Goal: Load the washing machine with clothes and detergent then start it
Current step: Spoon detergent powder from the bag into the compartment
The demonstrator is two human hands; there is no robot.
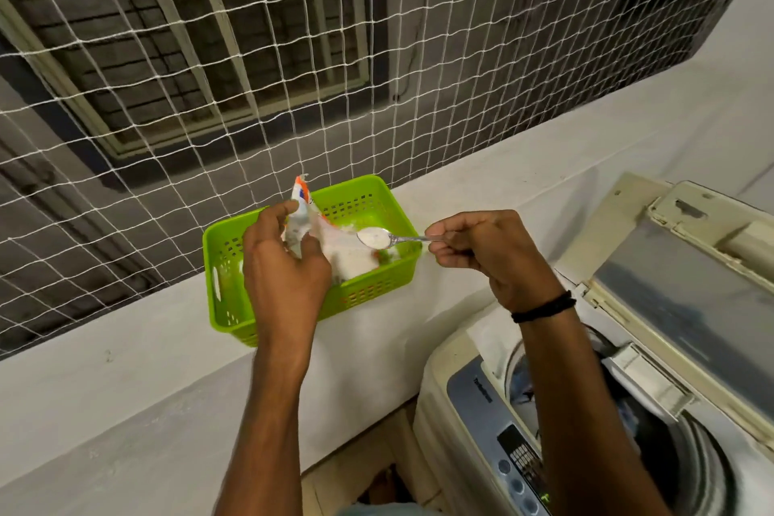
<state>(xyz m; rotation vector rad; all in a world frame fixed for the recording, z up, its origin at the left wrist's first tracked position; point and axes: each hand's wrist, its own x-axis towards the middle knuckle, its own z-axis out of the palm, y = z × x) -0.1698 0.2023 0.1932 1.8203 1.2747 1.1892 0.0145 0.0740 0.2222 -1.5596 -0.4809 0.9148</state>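
My left hand (285,264) grips the torn top of a white and orange detergent packet (335,247) that stands in a green plastic basket (372,289) on the white ledge. My right hand (481,251) holds a metal spoon (377,238) by its handle, its bowl heaped with white powder just above the packet's mouth. At the lower right is the top-loading washing machine (460,390) with its lid (691,297) raised. Dark clothes show in the drum (523,394), partly hidden by my right forearm.
The white ledge (125,369) runs from lower left to upper right, with a white rope net (251,54) rising from its far edge. The machine's control panel (519,469) faces me at the bottom. A floor gap lies between ledge and machine.
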